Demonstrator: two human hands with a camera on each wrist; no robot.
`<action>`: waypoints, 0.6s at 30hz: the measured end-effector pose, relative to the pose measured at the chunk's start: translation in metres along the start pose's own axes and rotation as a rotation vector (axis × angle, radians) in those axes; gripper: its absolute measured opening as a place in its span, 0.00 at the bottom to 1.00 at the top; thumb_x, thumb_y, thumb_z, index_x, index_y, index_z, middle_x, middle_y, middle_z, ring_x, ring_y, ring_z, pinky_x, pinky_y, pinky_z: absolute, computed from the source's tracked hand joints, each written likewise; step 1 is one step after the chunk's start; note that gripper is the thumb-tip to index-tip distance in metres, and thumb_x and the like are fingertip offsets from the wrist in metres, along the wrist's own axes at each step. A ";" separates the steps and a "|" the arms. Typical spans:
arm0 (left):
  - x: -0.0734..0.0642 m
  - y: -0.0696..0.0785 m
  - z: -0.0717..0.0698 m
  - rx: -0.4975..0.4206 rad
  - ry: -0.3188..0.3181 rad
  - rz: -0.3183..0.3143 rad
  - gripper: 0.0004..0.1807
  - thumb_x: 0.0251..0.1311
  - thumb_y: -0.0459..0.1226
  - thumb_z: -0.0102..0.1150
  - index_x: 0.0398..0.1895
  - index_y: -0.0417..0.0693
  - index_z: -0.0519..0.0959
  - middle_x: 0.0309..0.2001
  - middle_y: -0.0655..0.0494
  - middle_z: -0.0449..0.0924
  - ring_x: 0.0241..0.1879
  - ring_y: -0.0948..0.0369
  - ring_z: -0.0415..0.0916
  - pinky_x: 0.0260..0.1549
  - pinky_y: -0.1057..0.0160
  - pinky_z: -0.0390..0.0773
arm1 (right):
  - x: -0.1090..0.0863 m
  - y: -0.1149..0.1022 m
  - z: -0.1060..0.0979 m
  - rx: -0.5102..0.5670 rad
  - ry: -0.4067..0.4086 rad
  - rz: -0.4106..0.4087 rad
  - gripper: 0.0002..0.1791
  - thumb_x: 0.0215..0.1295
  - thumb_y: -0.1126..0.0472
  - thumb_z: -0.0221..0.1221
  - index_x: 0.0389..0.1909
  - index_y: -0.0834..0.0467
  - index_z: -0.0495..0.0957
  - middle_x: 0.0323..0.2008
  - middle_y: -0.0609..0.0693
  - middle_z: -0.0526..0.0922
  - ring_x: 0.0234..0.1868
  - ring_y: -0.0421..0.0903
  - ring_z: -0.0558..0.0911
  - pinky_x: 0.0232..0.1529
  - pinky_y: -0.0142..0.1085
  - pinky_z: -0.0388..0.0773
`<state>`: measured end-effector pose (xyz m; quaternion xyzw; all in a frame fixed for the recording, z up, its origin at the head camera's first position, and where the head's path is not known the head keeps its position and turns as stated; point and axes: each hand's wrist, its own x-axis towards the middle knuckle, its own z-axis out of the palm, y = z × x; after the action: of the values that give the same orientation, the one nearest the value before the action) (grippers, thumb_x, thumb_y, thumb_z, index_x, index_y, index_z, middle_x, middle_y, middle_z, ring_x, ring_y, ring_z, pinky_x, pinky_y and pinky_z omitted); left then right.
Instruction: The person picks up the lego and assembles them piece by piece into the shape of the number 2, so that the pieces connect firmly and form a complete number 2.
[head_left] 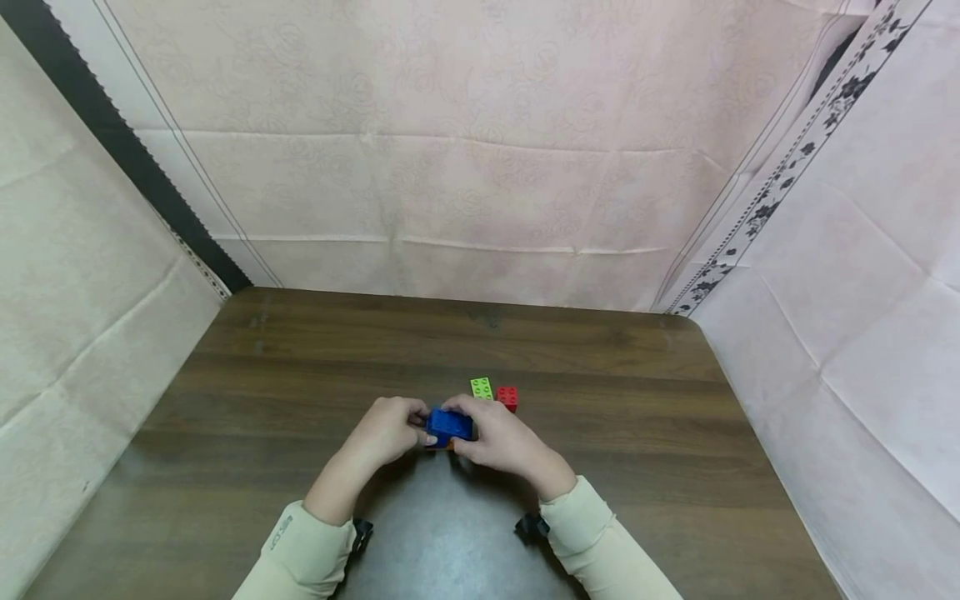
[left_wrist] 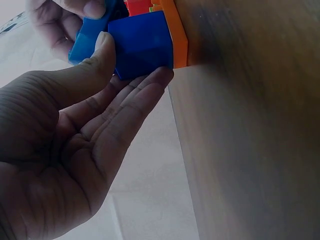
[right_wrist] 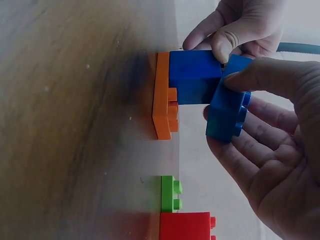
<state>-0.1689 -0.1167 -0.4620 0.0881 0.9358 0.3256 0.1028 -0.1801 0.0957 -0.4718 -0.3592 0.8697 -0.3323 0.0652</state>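
A dark blue block (right_wrist: pixel 194 75) stands on a flat orange brick (right_wrist: pixel 161 117) with studs, which lies on the table. My left hand (head_left: pixel 390 429) holds the dark blue block, thumb near its top and fingers along its side. Between thumb and fingers of my right hand (head_left: pixel 498 435) is a lighter blue studded brick (right_wrist: pixel 224 110). It sits tilted against the top of the dark blue block; whether the two are joined I cannot tell. In the head view the hands cover most of the orange brick.
Just beyond my right hand lie a light green brick (head_left: pixel 482 388) and a red brick (head_left: pixel 507 396), side by side. The brown wooden table (head_left: pixel 300 358) meets pale cloth hangings (head_left: pixel 450 192) at its back and sides.
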 end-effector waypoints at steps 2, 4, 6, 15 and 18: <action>0.000 0.000 0.000 0.002 -0.004 0.000 0.12 0.53 0.35 0.75 0.41 0.47 0.86 0.34 0.57 0.85 0.34 0.61 0.79 0.40 0.54 0.80 | 0.000 0.000 0.000 0.000 -0.004 -0.001 0.24 0.65 0.60 0.68 0.60 0.53 0.74 0.54 0.48 0.82 0.52 0.39 0.80 0.54 0.38 0.78; 0.000 0.000 0.000 0.004 -0.006 0.000 0.12 0.53 0.35 0.75 0.41 0.47 0.86 0.35 0.57 0.85 0.34 0.61 0.79 0.40 0.54 0.80 | -0.001 0.001 0.001 -0.003 -0.001 -0.003 0.23 0.65 0.60 0.67 0.59 0.52 0.74 0.54 0.47 0.82 0.51 0.38 0.80 0.53 0.38 0.79; 0.000 0.000 0.000 0.004 -0.003 0.003 0.12 0.54 0.36 0.75 0.41 0.47 0.86 0.35 0.56 0.85 0.35 0.61 0.80 0.40 0.54 0.80 | -0.001 0.001 0.002 -0.014 0.007 -0.007 0.22 0.66 0.58 0.67 0.59 0.52 0.75 0.53 0.47 0.83 0.50 0.38 0.81 0.52 0.37 0.79; 0.001 -0.003 -0.001 -0.011 0.002 0.026 0.10 0.53 0.36 0.75 0.39 0.48 0.86 0.34 0.57 0.85 0.34 0.62 0.80 0.39 0.56 0.81 | 0.004 -0.002 0.005 -0.061 0.021 0.021 0.19 0.68 0.51 0.65 0.56 0.51 0.76 0.55 0.46 0.83 0.53 0.38 0.81 0.55 0.39 0.78; 0.001 -0.004 -0.002 -0.023 -0.010 0.040 0.10 0.54 0.36 0.75 0.39 0.47 0.86 0.34 0.57 0.85 0.34 0.63 0.80 0.39 0.56 0.81 | 0.005 -0.003 0.004 -0.059 0.015 0.043 0.19 0.67 0.52 0.66 0.55 0.51 0.77 0.55 0.46 0.83 0.53 0.39 0.81 0.55 0.40 0.78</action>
<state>-0.1708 -0.1206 -0.4636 0.1073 0.9294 0.3380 0.1021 -0.1804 0.0888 -0.4725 -0.3395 0.8872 -0.3076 0.0551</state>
